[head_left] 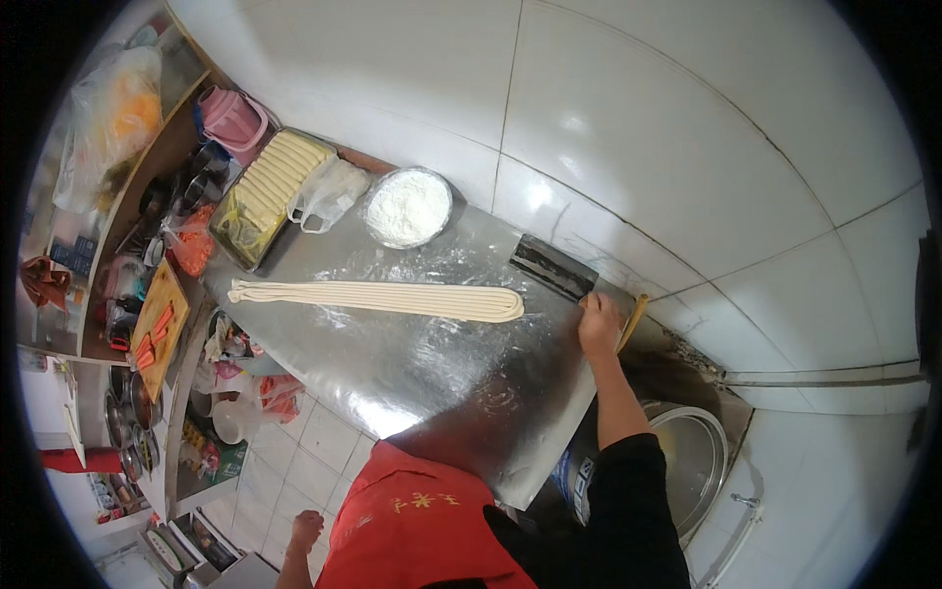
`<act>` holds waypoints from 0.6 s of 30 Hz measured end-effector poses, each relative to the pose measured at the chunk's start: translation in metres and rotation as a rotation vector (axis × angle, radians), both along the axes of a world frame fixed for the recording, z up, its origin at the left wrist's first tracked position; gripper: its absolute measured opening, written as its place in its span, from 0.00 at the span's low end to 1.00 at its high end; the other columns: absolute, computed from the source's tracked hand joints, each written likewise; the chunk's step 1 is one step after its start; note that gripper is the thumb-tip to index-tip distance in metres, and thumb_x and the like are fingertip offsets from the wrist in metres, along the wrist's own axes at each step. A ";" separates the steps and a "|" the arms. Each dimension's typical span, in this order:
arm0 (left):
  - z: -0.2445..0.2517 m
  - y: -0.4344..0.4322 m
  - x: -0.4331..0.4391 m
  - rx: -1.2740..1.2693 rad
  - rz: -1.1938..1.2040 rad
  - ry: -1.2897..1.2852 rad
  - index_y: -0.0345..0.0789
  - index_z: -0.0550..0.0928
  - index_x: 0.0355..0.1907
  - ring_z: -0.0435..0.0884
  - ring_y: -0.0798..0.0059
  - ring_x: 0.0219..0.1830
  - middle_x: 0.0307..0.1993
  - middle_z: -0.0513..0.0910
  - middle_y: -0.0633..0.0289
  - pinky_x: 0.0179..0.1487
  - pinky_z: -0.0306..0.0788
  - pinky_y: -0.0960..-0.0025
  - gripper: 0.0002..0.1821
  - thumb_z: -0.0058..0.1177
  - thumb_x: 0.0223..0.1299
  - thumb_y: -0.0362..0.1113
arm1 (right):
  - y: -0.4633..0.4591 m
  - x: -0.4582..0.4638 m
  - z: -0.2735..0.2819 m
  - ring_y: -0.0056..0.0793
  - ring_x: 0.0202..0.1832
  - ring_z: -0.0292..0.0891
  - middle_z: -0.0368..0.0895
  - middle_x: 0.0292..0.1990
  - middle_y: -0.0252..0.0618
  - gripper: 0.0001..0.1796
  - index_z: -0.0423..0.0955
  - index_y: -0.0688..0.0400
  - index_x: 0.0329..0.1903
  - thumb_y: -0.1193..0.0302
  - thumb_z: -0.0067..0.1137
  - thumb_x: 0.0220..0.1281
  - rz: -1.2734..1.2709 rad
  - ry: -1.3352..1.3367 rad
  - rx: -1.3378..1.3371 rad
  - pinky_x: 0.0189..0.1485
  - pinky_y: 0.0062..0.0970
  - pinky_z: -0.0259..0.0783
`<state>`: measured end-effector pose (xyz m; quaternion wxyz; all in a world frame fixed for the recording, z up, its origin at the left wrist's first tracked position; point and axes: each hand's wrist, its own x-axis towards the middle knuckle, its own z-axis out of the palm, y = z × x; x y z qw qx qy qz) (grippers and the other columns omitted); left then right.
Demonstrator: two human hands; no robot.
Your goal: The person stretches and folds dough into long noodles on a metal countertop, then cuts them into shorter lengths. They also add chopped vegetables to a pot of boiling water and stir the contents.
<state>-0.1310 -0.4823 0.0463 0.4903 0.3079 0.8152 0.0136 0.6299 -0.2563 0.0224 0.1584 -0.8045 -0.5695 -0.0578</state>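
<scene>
At the right end of the metal worktop, my right hand is curled at the near end of a broad, dark rectangular cleaver. Its handle is hidden, apparently inside my grip. The blade lies close to the tiled wall. A long folded bundle of pale dough strands stretches across the floured metal, left of the cleaver and apart from it. My left hand hangs low at my left side over the floor, fingers curled, with nothing visible in it.
Along the wall stand a bowl of flour, a plastic bag, a tray of dough rolls and a pink jug. A wooden stick leans beside my right wrist. Below sits a large metal pot. Leftward, a cutting board carries carrot pieces.
</scene>
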 end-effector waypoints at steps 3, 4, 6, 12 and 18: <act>0.018 0.027 0.015 0.043 0.034 0.024 0.30 0.79 0.39 0.76 0.77 0.23 0.22 0.79 0.63 0.25 0.69 0.73 0.13 0.52 0.51 0.34 | 0.036 -0.057 0.015 0.54 0.43 0.75 0.79 0.42 0.53 0.16 0.74 0.65 0.46 0.66 0.51 0.61 -0.044 0.387 -0.116 0.49 0.46 0.70; 0.018 0.034 0.015 0.033 -0.028 0.024 0.29 0.79 0.40 0.77 0.76 0.24 0.24 0.79 0.62 0.26 0.70 0.74 0.14 0.52 0.52 0.34 | 0.047 -0.072 0.016 0.54 0.43 0.76 0.79 0.41 0.54 0.18 0.74 0.66 0.46 0.64 0.51 0.61 -0.102 0.438 -0.215 0.48 0.46 0.71; 0.014 0.041 0.009 0.014 -0.139 0.029 0.29 0.80 0.42 0.78 0.74 0.25 0.27 0.81 0.60 0.27 0.71 0.74 0.15 0.53 0.52 0.35 | 0.066 -0.099 0.016 0.54 0.42 0.78 0.80 0.39 0.57 0.21 0.75 0.67 0.44 0.60 0.51 0.61 -0.202 0.537 -0.419 0.46 0.47 0.72; -0.017 0.087 -0.022 0.174 -0.314 0.038 0.29 0.80 0.45 0.83 0.66 0.32 0.39 0.83 0.51 0.35 0.76 0.65 0.20 0.57 0.54 0.41 | 0.078 -0.124 -0.011 0.53 0.44 0.77 0.79 0.40 0.60 0.22 0.74 0.69 0.44 0.62 0.54 0.54 -0.292 0.556 -0.452 0.50 0.45 0.71; 0.001 0.270 -0.007 0.332 -0.349 0.049 0.29 0.78 0.43 0.80 0.73 0.30 0.28 0.81 0.60 0.28 0.79 0.68 0.14 0.52 0.57 0.36 | 0.060 -0.149 -0.003 0.48 0.39 0.72 0.74 0.37 0.51 0.13 0.70 0.67 0.40 0.70 0.52 0.54 -0.379 0.521 -0.195 0.45 0.38 0.69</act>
